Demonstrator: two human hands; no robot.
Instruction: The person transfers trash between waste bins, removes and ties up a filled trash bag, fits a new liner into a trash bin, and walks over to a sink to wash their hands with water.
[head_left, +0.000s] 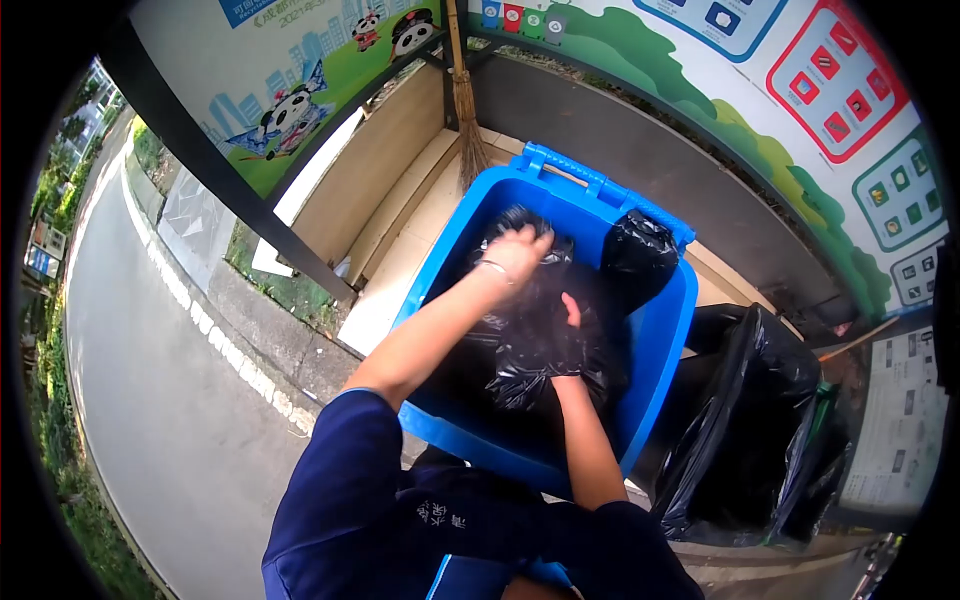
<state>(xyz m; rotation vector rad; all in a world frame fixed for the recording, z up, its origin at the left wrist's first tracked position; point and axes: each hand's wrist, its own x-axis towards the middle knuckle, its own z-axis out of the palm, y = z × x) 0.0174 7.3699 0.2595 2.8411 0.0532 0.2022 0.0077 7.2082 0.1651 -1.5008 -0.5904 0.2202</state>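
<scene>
black bag (520, 372) in a blue bin (660, 375), both hands at work

black bag: thin, shiny plastic, crumpled and bunched; located inside the blue bin, its folds filling much of the middle.

left hand (518, 252): at the far part of the black bag, back of the hand upward, fingers bent and slightly blurred; whether they are clamped on the plastic cannot be told. thin wristband (497, 270) at the wrist.

right hand (570, 314): nearer the body, mostly covered by dark plastic, one digit showing; whether the other fingers are together or apart cannot be told.

blue bin: open-topped, rectangular, hinge bar along the far edge.

second black bag (638, 258): rounded bundle at the far right corner of the blue bin.

black liner (700, 440): large, open-mouthed, standing just right of the blue bin.

broom (465, 110): long handle, bristles down, in the corner behind the blue bin.

panda board (285, 115): upper left, framed in dark metal.

icon board (825, 75): upper right, red, blue and green outlines.

shirt (345, 460): dark blue, worn by the person.

road (180, 410): grey, far left.
</scene>
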